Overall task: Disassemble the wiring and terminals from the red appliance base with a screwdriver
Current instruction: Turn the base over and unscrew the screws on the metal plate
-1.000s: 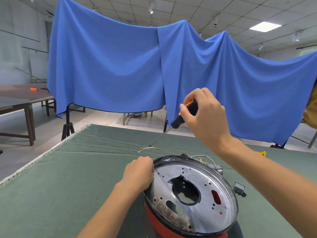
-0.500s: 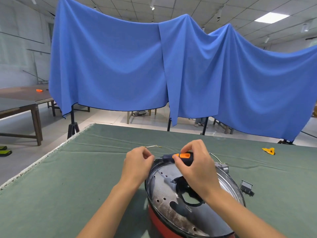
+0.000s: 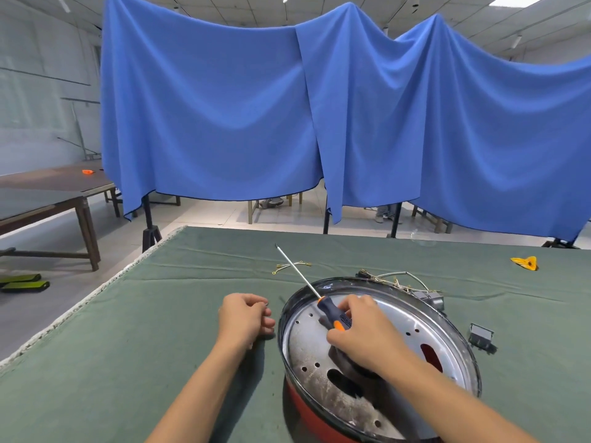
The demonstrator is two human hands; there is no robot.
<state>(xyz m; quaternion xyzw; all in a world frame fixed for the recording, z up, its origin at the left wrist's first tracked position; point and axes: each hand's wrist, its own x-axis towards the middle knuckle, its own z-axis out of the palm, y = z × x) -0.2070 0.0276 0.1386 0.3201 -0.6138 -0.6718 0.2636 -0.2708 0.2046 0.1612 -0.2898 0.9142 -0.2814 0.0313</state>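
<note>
The red appliance base (image 3: 315, 414) stands at the table's near right, with a round silver metal plate (image 3: 412, 327) on top. My right hand (image 3: 364, 338) hovers over the plate and grips the screwdriver (image 3: 332, 316) by its black and orange handle; the shaft points up and away to the left. My left hand (image 3: 246, 318) rests on the green cloth just left of the base, fingers curled, with a small grey metal piece (image 3: 266, 303) showing at its fingertips. A bundle of wires and terminals (image 3: 396, 279) hangs at the base's far rim.
Loose wires with ring terminals (image 3: 291, 266) lie on the green table cloth (image 3: 160, 330) beyond the base. A small black part (image 3: 481, 337) lies right of the base and a yellow item (image 3: 524, 262) at the far right. Blue drapes hang behind the table.
My right hand came down from head height with the screwdriver to the plate. My left hand met the screwdriver tip, then drew back left onto the cloth with its fingers curled.
</note>
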